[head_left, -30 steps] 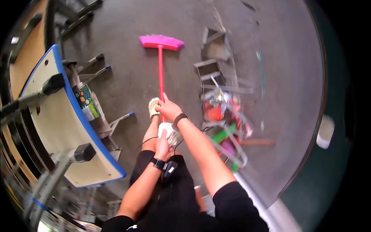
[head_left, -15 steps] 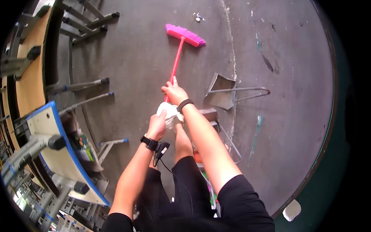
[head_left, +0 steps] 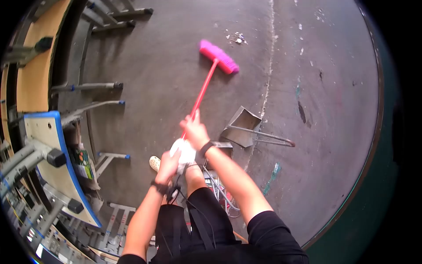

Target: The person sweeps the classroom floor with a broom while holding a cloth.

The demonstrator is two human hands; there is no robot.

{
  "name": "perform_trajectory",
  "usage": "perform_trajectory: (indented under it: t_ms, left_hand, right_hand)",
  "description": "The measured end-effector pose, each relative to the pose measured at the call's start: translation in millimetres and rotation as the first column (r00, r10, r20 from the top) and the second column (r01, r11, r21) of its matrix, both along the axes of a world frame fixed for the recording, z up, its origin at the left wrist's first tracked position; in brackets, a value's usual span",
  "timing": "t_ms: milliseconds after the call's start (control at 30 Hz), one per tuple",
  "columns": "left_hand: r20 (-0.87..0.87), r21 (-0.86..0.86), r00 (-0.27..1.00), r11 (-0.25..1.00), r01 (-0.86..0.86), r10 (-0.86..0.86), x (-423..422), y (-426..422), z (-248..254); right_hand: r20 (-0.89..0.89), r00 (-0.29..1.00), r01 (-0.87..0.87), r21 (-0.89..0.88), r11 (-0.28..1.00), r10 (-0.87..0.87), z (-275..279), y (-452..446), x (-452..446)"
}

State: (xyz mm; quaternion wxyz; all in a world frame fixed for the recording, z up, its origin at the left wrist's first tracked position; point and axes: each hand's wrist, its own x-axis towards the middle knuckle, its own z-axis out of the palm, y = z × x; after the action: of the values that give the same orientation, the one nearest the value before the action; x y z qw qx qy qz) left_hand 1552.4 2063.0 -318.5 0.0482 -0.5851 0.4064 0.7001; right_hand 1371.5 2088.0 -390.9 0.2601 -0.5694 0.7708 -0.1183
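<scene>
The right hand is curled round the red handle of the broom, though blur hides exactly how each finger sits. The left hand, lower and nearer the body, is closed on a white cloth bunched at the handle's near end; whether it also grips the handle through the cloth cannot be told. The broom slants away over the floor, its pink head turned at an angle, with the bristles facing a small scatter of debris just beyond. A metal dustpan lies to the right, near the pale crack. To work the broom well, the upper hand would best act as a loose pivot while the lower one guides, keeping the bristles flat and low. Short, light strokes from the far side of the bits should scatter them least; loose cloth could let the grip slip.
</scene>
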Motion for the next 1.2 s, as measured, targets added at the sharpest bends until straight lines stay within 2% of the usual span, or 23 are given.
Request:
perform_trajectory:
  t_ms: [33,67,100,133,200,267,367,400,500,567,600,633,667,733,767,800,833,867,967,1033,1067,1133,1200]
  left_hand:
    - [-0.154,-0.084,0.983,0.990,-0.116,0.102,-21.6,-2.0,-13.0]
    - [-0.043,0.027,0.999,0.999,0.017,-0.016,-49.6,-26.9,9.7]
    - [-0.049,0.017,0.999,1.000,-0.010,0.010,-71.6,-34.3,20.4]
    - [-0.108,-0.105,0.994,0.994,-0.030,0.019,-73.2,-25.0,-6.9]
    - [-0.122,-0.193,0.992,0.981,-0.010,-0.014,-55.5,-15.0,9.5]
    - [-0.165,-0.134,0.986,0.990,-0.050,0.027,-3.7,9.9,47.7]
    - [-0.099,-0.055,0.987,0.989,-0.134,0.128,110.7,86.4,61.8]
    - [-0.105,0.040,0.970,0.976,-0.215,0.218,139.3,98.7,80.6]
    - [0.149,0.114,0.962,0.963,-0.245,0.228,194.8,102.1,161.7]
    - [0.223,0.124,0.925,0.932,-0.341,0.309,231.3,115.0,186.1]
    - [0.237,0.127,0.907,0.915,-0.384,0.348,254.1,125.3,197.4]
    - [0.243,0.104,0.865,0.874,-0.474,0.440,269.1,126.6,221.1]
    - [0.161,0.145,0.893,0.885,-0.442,0.420,297.6,134.5,223.4]
    - [0.205,0.021,0.902,0.920,-0.391,0.379,328.2,144.4,264.3]
    - [0.256,-0.186,0.908,0.939,-0.290,0.331,343.5,157.5,278.5]
    - [0.327,-0.376,0.895,0.910,-0.172,0.304,359.0,171.5,291.2]
    - [0.406,-0.542,0.863,0.839,-0.037,0.300,379.3,182.3,306.1]
    - [0.378,-0.558,0.865,0.827,-0.073,0.331,402.2,188.3,322.7]
    - [0.306,-0.593,0.849,0.784,-0.183,0.430,471.1,229.3,366.1]
    - [0.325,-0.595,0.811,0.772,-0.224,0.486,510.8,251.3,392.1]
    - [0.341,-0.584,0.798,0.777,-0.234,0.497,533.6,267.0,403.5]
    - [0.407,-0.622,0.746,0.758,-0.198,0.528,577.2,298.4,412.0]
    - [0.461,-0.652,0.686,0.739,-0.169,0.564,608.1,311.1,418.7]
  right_hand:
    - [-0.061,0.998,0.018,-0.061,0.998,-0.022,-6.3,-7.4,-18.0]
    - [-0.085,0.996,0.026,-0.136,0.990,-0.038,-12.3,-14.0,-39.5]
    - [-0.121,0.993,-0.007,-0.085,0.996,-0.004,-10.0,-22.5,-57.8]
    - [-0.117,0.992,-0.046,-0.031,0.998,0.042,-4.6,-28.9,-68.2]
    - [-0.050,0.993,-0.111,-0.102,0.989,0.106,42.7,-27.3,-59.1]
    - [-0.114,0.983,-0.156,-0.134,0.979,0.141,68.1,-5.1,-11.9]
    - [0.065,0.960,-0.273,0.014,0.962,0.272,107.5,35.9,80.8]
    - [0.116,0.945,-0.311,0.044,0.949,0.304,112.2,47.1,115.2]
    - [0.223,0.847,-0.517,0.138,0.845,0.482,111.0,77.3,204.4]
    - [0.253,0.762,-0.647,0.258,0.717,0.596,161.2,65.4,243.5]
    - [0.241,0.748,-0.661,0.183,0.728,0.618,117.6,85.5,271.8]
    - [0.298,0.721,-0.686,0.183,0.704,0.625,133.5,88.7,288.3]
    - [0.341,0.698,-0.706,0.180,0.685,0.630,148.4,79.5,301.9]
    - [0.353,0.589,-0.793,0.082,0.603,0.727,172.5,76.5,337.6]
    - [0.360,0.521,-0.838,0.044,0.543,0.774,183.5,82.7,356.8]
    - [0.343,0.499,-0.860,0.080,0.505,0.796,174.8,89.0,381.6]
    - [0.317,0.423,-0.903,0.072,0.423,0.849,190.3,94.7,408.6]
    - [0.286,0.337,-0.941,0.063,0.333,0.897,204.5,94.6,436.4]
    - [0.371,0.095,-0.989,-0.073,0.131,0.924,231.5,109.9,515.4]
    - [0.455,-0.010,-0.976,-0.198,0.090,0.890,240.3,123.0,567.3]
    - [0.507,-0.054,-0.962,-0.256,0.090,0.860,245.8,139.5,596.0]
    - [0.467,-0.111,-0.980,-0.200,-0.018,0.877,264.3,158.9,658.7]
    - [0.421,-0.140,-0.980,-0.185,-0.067,0.896,287.4,166.8,709.0]
